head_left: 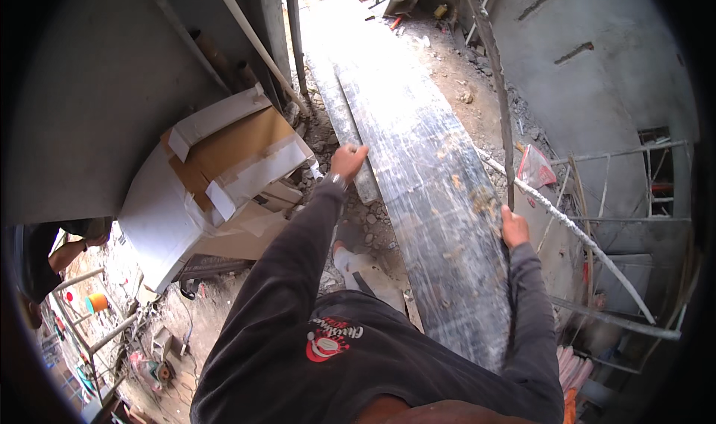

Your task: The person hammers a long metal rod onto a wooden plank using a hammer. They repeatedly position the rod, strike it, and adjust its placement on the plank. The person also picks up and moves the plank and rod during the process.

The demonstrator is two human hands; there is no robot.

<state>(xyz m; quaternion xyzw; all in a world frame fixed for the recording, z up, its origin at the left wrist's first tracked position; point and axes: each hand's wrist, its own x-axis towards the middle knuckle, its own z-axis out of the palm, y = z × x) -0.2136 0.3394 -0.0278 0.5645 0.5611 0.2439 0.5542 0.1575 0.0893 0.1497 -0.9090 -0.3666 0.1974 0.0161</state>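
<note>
A long grey board [440, 223] with a shiny, scuffed face stretches from beside my body toward the bright opening at the far end. My left hand [349, 161] is closed at its left edge, roughly midway along. On the opposite edge, nearer to me, my right hand [514, 228] grips the board, its fingers partly hidden. A thin upright pole [498, 88] comes down right above my right hand; whether they touch I cannot tell. Under the board's left side lies another narrow grey strip [339, 103].
At left stands a torn white and brown cardboard box [239, 155]. A metal frame [597, 219] leans by the right wall, near a red and white bag [535, 168]. Rubble covers the ground. Another person's arm [67, 256] shows at far left, above an angle grinder [159, 372].
</note>
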